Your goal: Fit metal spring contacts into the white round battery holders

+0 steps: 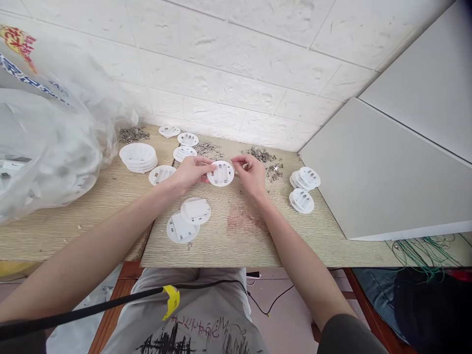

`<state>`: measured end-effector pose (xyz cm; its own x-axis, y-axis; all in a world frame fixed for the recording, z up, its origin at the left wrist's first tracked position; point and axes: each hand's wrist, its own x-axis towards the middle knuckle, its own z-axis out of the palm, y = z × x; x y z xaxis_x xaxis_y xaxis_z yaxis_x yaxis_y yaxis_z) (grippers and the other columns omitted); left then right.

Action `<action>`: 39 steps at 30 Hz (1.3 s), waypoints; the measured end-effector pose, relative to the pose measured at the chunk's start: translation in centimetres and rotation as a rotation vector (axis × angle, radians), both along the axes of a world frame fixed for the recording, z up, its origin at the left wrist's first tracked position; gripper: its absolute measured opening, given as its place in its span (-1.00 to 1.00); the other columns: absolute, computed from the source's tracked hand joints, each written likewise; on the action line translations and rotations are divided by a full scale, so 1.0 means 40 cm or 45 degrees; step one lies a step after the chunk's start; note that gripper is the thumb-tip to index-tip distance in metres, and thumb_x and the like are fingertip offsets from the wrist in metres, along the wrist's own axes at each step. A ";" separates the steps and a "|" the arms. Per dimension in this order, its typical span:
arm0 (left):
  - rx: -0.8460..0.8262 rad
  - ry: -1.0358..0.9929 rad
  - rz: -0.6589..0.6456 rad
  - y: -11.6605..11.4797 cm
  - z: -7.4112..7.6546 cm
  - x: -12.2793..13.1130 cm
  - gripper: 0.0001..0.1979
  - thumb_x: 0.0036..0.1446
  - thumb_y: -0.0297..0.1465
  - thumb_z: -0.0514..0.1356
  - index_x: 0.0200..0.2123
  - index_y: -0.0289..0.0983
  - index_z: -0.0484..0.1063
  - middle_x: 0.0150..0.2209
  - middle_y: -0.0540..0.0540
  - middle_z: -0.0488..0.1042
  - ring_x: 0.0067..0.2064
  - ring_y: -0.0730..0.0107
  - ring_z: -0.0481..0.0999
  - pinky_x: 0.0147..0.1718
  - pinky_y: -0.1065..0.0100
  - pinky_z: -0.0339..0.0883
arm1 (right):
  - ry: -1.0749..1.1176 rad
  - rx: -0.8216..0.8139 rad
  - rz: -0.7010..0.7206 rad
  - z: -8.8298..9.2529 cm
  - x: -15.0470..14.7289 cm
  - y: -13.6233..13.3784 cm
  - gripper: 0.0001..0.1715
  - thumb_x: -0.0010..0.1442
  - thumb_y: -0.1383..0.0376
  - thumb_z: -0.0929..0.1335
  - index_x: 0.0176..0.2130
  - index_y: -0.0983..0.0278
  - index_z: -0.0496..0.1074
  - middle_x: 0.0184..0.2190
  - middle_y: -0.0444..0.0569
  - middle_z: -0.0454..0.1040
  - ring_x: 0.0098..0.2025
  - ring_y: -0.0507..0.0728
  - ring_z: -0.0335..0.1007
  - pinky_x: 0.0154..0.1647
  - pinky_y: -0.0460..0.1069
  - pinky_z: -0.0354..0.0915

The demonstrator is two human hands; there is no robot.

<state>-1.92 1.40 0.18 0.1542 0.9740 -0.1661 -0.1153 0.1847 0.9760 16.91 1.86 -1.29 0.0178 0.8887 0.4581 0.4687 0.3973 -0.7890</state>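
My left hand (192, 173) grips a round white plastic battery holder (221, 174) by its left edge, slotted face up with small metal contacts in it. Beside the holder's right edge, my right hand (251, 173) is closed in a pinch; whatever its fingertips hold is too small to make out. Behind that hand lies a pile of small metal contacts (261, 154). Another pile of metal pieces (207, 149) is behind the left hand. Two more white discs (195, 211) overlap on the table in front, other side up.
Stacked white discs (137, 156) stand at left, with smaller stacks (302, 200) at right. A big clear plastic bag (47, 152) bulges over the left side. A grey-white panel (398, 172) leans at right, near green wires (424, 253). A brick-patterned wall (221, 59) bounds the back.
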 end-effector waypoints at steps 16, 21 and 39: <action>0.119 0.328 -0.039 -0.009 0.005 -0.001 -0.75 -0.04 -0.33 0.35 -0.28 -0.36 0.58 -0.49 -0.07 0.49 -0.53 0.51 0.34 -0.59 0.45 0.16 | 0.107 -0.048 0.227 0.001 -0.021 -0.012 -0.87 0.12 0.31 0.36 -0.32 0.25 0.54 -0.35 -0.08 0.51 -0.36 0.03 0.30 -0.36 -0.05 0.21; 0.127 0.318 -0.090 -0.006 -0.003 -0.004 -0.71 -0.05 -0.28 0.37 -0.28 -0.36 0.61 -0.49 -0.09 0.51 -0.53 0.50 0.35 -0.54 0.41 0.24 | 0.004 0.032 0.282 -0.003 -0.034 -0.019 -0.87 0.16 0.33 0.35 -0.32 0.25 0.55 -0.38 -0.08 0.47 -0.36 0.03 0.30 -0.36 -0.05 0.21; 0.156 0.314 -0.113 0.000 -0.017 0.003 -0.80 0.00 -0.31 0.33 -0.33 -0.31 0.65 -0.45 -0.08 0.54 -0.53 0.51 0.37 -0.52 0.42 0.30 | -0.246 0.123 0.171 -0.013 -0.040 -0.019 -0.84 0.14 0.42 0.34 -0.30 0.28 0.55 -0.38 -0.06 0.44 -0.37 0.06 0.30 -0.33 -0.02 0.24</action>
<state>-1.80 1.42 -0.50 0.2089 0.9737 -0.0907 0.1397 0.0621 0.9882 15.30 1.10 -1.82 -0.1936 0.8292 0.5244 0.5451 0.5353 -0.6452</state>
